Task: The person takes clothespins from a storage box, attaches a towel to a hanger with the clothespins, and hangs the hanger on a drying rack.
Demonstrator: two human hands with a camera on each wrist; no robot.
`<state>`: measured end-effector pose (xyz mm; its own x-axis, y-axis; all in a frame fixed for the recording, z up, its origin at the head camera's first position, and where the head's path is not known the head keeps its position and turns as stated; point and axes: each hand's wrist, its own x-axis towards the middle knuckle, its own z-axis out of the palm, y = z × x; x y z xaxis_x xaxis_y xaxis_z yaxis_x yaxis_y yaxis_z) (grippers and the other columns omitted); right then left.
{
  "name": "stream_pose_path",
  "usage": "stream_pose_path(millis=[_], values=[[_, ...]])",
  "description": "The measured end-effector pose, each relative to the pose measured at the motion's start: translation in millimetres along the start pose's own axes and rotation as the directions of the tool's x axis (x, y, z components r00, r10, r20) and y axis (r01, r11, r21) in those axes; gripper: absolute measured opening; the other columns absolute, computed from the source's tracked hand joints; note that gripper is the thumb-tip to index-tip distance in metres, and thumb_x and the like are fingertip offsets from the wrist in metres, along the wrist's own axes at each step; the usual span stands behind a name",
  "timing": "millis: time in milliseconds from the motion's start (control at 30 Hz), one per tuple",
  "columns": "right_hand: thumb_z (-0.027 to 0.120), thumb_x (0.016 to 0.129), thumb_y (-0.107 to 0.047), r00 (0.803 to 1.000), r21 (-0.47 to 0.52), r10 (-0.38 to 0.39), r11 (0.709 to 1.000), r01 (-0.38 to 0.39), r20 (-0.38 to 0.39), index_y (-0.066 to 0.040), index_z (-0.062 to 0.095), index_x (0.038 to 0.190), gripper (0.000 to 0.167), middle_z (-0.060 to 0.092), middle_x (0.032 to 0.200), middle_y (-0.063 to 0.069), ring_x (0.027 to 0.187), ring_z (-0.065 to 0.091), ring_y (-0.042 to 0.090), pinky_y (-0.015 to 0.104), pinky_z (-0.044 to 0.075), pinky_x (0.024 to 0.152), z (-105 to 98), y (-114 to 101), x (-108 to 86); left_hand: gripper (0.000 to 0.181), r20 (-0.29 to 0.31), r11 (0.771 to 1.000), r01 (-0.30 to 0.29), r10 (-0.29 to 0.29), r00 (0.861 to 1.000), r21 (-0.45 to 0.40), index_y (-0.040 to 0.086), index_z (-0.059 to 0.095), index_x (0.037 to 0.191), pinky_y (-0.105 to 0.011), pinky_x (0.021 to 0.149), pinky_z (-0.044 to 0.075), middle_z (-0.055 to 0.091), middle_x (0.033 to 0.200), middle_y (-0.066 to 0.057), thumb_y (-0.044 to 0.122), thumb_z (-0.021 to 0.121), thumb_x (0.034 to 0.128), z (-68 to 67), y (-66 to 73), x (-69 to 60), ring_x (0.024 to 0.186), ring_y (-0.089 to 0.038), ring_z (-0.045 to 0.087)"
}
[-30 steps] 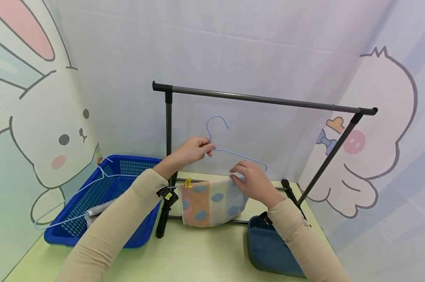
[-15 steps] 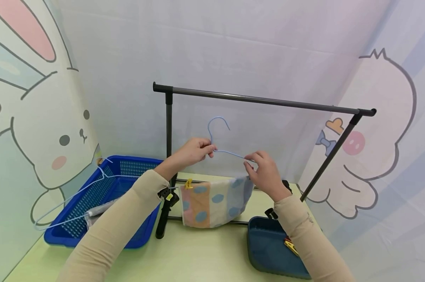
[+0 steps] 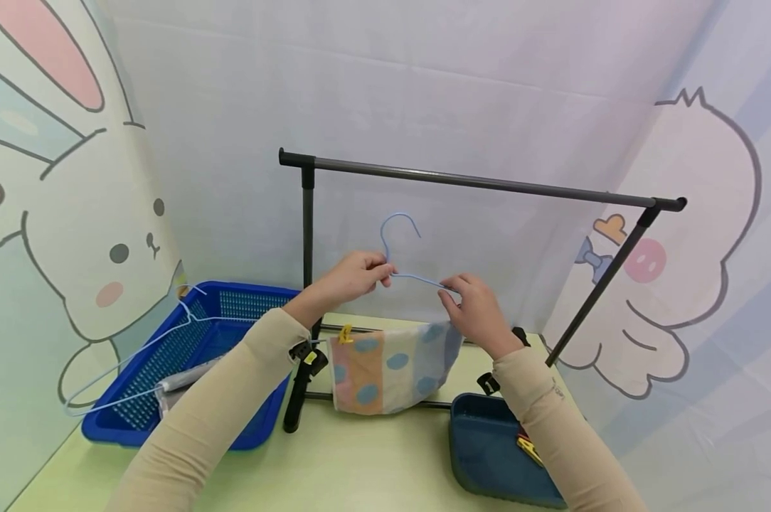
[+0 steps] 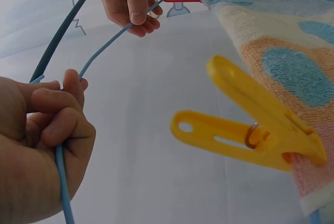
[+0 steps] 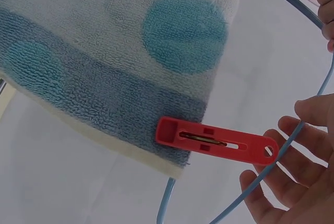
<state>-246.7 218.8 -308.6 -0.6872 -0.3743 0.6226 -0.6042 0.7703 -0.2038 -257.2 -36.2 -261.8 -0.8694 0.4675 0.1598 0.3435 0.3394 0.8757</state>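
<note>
My left hand [image 3: 355,276] grips a light blue wire clothes hanger [image 3: 417,278] at the neck, just below its hook. On the hanger's right arm, my right hand [image 3: 479,311] pinches the wire between thumb and fingers. A small towel [image 3: 392,373], striped in pastel with blue dots, hangs along the lower bar. One top corner is held by a yellow clothespin [image 4: 250,119]. At the other corner a red clothespin [image 5: 219,140] bites the towel, close to my right fingers; the right hand hides it in the head view.
A dark metal drying rack [image 3: 481,183] stands behind the hands. To the left, a blue basket [image 3: 97,435] has another hanger [image 3: 123,361] lying across it. A dark teal bin [image 3: 481,476] with clothespins [image 3: 529,449] sits at the right on the pale green table [image 3: 353,469].
My right hand has moved up and right, from the towel's top corner onto the hanger's right arm. The left hand and hanger have barely shifted.
</note>
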Motion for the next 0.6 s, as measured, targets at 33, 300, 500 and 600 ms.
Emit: stream_pose_path(millis=[33, 300, 500, 600], values=[[0.064, 0.090, -0.009, 1.000, -0.001, 0.000, 1.000, 0.000, 0.003, 0.000, 0.068, 0.100, 0.014, 0.061, 0.093, 0.011, 0.084, 0.060, 0.026, 0.039, 0.050, 0.068, 0.5, 0.3, 0.0, 0.026, 0.000, 1.000, -0.001, 0.001, 1.000, 0.001, 0.006, 0.066, 0.100, -0.026, 0.050, 0.030, 0.057, 0.077, -0.005, 0.024, 0.047, 0.1011, 0.1, 0.1, 0.0, 0.047, -0.014, 0.031], [0.060, 0.093, -0.007, 0.999, -0.004, 0.031, 1.000, -0.031, 0.031, 0.000, 0.067, 0.100, 0.012, 0.062, 0.092, 0.010, 0.080, 0.061, 0.023, 0.038, 0.049, 0.068, 1.8, 3.9, -2.0, 0.026, 0.019, 1.000, -0.022, 0.022, 1.000, -0.002, 0.005, 0.066, 0.103, -0.025, 0.049, 0.030, 0.060, 0.080, -0.005, 0.023, 0.046, 0.1013, 2.0, -1.0, 1.1, 0.051, -0.015, 0.038], [0.060, 0.094, -0.008, 0.999, -0.012, 0.027, 1.000, -0.027, 0.036, 0.000, 0.066, 0.099, 0.012, 0.062, 0.090, 0.010, 0.077, 0.060, 0.023, 0.038, 0.049, 0.067, -0.3, 3.2, -1.2, 0.024, 0.042, 0.999, -0.032, 0.030, 0.999, 0.035, 0.006, 0.065, 0.109, -0.026, 0.055, 0.037, 0.063, 0.088, -0.006, 0.020, 0.047, 0.1012, 2.0, -3.0, -2.0, 0.063, -0.022, 0.052], [0.059, 0.094, -0.007, 0.999, -0.013, 0.024, 1.000, -0.024, 0.034, 0.001, 0.066, 0.099, 0.011, 0.062, 0.091, 0.011, 0.078, 0.060, 0.024, 0.039, 0.049, 0.068, -1.5, 3.9, -1.3, 0.024, 0.045, 0.997, -0.041, 0.038, 0.998, 0.071, 0.005, 0.064, 0.109, -0.029, 0.059, 0.041, 0.062, 0.089, -0.006, 0.018, 0.047, 0.1012, 2.5, -3.9, -4.5, 0.063, -0.021, 0.053]])
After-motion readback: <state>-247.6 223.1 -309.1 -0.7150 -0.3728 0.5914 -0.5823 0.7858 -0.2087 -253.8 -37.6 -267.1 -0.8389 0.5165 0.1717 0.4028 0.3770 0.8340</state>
